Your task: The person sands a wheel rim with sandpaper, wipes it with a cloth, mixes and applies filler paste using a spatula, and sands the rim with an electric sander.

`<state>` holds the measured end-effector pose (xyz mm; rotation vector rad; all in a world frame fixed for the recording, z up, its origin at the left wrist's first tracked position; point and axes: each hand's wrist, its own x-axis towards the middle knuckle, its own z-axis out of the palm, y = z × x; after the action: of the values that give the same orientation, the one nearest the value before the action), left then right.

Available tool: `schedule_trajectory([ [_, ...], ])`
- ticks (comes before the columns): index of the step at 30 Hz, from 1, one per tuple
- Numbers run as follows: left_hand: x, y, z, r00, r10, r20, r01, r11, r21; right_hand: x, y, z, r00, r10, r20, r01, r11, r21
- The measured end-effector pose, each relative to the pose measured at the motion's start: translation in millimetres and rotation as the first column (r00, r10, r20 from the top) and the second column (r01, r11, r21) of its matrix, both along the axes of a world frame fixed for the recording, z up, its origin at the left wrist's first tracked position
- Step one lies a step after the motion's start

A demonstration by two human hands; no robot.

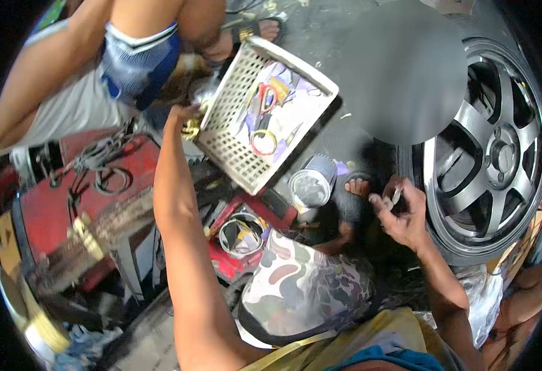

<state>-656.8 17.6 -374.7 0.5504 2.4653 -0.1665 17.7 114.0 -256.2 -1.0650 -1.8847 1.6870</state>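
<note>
My left hand (pixel 186 117) grips the left rim of a white plastic basket (pixel 229 150), which is tilted toward me. Inside the basket lie red-handled scissors (pixel 268 98), a yellow-and-red tape roll (pixel 263 142) and several purple and white scraps. A yellowish bundle (pixel 190 130) shows at my left fingers; its kind is unclear. My right hand (pixel 404 213) is raised beside a tyre (pixel 412 176) with a silver alloy wheel (pixel 498 154). Its fingers are pinched together around a small pale piece too small to name.
Below the basket stands a pail (pixel 311 185) with a greyish top. Nearer me is a round tin (pixel 241 235) of scraps in a red tray (pixel 221 263). A red metal case (pixel 110 167) with cables lies left. Another person's knee (pixel 144 52) is at upper left.
</note>
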Motion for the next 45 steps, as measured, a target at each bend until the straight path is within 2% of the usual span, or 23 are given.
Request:
schedule_trajectory([
  [3,38.8,-4.3,-5.0,0.949,0.314,0.015,-0.314,0.945,0.092,-0.2,0.4,-7.9,0.994,-0.039,-0.103,0.036,0.999,-0.023],
  [5,-28.3,-44.4,-68.6,0.932,0.169,0.321,-0.238,0.952,0.190,-6.9,5.0,0.7,0.987,-0.049,-0.154,0.050,0.999,0.002],
  [6,-66.9,-58.3,-110.1,0.764,0.311,0.565,-0.479,0.861,0.173,-5.2,4.0,-1.1,0.989,-0.060,-0.138,0.063,0.998,0.013],
  [7,-102.1,-81.6,-133.7,0.870,0.298,0.394,-0.442,0.824,0.354,-2.4,3.2,-3.5,0.989,-0.076,-0.130,0.078,0.997,0.011],
  [9,-38.8,-57.8,-91.0,0.966,0.223,0.127,-0.255,0.888,0.383,2.0,2.3,-6.5,0.991,-0.008,-0.130,0.009,1.000,0.008],
  [11,-21.7,-40.4,-64.2,0.909,0.388,-0.152,-0.274,0.831,0.484,1.4,4.2,-2.6,0.995,-0.004,-0.104,0.007,1.000,0.029],
  [12,10.9,-16.1,-22.4,0.877,0.185,-0.444,-0.070,0.963,0.261,-0.4,3.7,-0.9,0.995,-0.019,-0.101,0.021,1.000,0.015],
  [17,66.2,23.8,80.9,0.796,-0.029,-0.604,0.301,0.886,0.353,-3.3,1.4,4.5,0.999,-0.032,-0.037,0.032,0.999,0.002],
  [19,104.7,31.8,127.5,0.860,-0.174,-0.481,0.397,0.818,0.415,-4.3,0.1,-6.7,0.988,-0.062,-0.143,0.066,0.997,0.028],
  [20,131.2,31.9,151.6,0.906,-0.198,-0.374,0.375,0.786,0.492,-4.0,4.7,-0.6,0.993,-0.067,-0.092,0.079,0.989,0.129],
  [21,162.7,31.9,172.6,0.937,-0.235,-0.261,0.345,0.751,0.563,-5.2,1.3,3.9,0.975,-0.148,-0.168,0.144,0.989,-0.032],
  [23,230.1,27.2,207.6,0.956,-0.293,0.013,0.184,0.635,0.750,-4.1,-8.2,26.4,0.964,-0.139,-0.226,0.144,0.990,0.002],
  [25,312.1,25.3,255.1,0.931,-0.325,0.169,0.093,0.655,0.750,2.1,-26.3,74.1,0.982,-0.049,-0.184,0.031,0.995,-0.100],
  [27,384.1,19.9,294.6,0.873,-0.417,0.252,0.109,0.672,0.733,14.1,-50.0,114.1,0.966,-0.042,-0.253,0.036,0.999,-0.032],
  [31,476.1,-2.2,329.6,0.789,-0.506,0.349,0.110,0.674,0.730,32.3,-90.8,128.2,0.937,-0.167,-0.307,0.204,0.975,0.091],
  [33,498.9,-17.2,326.9,0.690,-0.449,0.567,-0.099,0.717,0.690,46.2,-111.9,125.1,0.936,-0.203,-0.288,0.234,0.969,0.080],
  [36,519.4,-47.2,326.1,0.237,-0.526,0.817,-0.365,0.731,0.576,57.5,-142.9,112.8,0.944,-0.243,-0.225,0.266,0.961,0.079],
  [37,526.7,-51.2,325.8,0.149,-0.585,0.797,-0.336,0.728,0.597,65.3,-150.6,118.2,0.953,-0.230,-0.197,0.242,0.970,0.037],
  [39,535.7,-70.9,323.3,0.295,-0.516,0.804,-0.338,0.730,0.593,72.3,-164.7,119.1,0.950,-0.222,-0.222,0.254,0.958,0.133],
  [41,523.7,-91.6,297.4,0.486,-0.523,0.700,-0.301,0.652,0.696,93.5,-167.1,147.5,0.989,-0.071,-0.127,0.081,0.994,0.071],
  [43,527.3,-102.6,305.5,0.691,-0.495,0.527,-0.105,0.652,0.751,92.0,-175.2,139.8,0.982,0.044,-0.184,-0.010,0.984,0.180],
  [44,541.4,-103.7,318.8,0.698,-0.580,0.420,-0.020,0.570,0.821,96.6,-176.8,146.2,0.985,0.109,-0.132,-0.076,0.969,0.233],
  [45,556.2,-104.8,341.2,0.696,-0.579,0.425,0.028,0.613,0.789,103.9,-177.2,152.2,0.978,0.166,-0.129,-0.128,0.956,0.263],
])
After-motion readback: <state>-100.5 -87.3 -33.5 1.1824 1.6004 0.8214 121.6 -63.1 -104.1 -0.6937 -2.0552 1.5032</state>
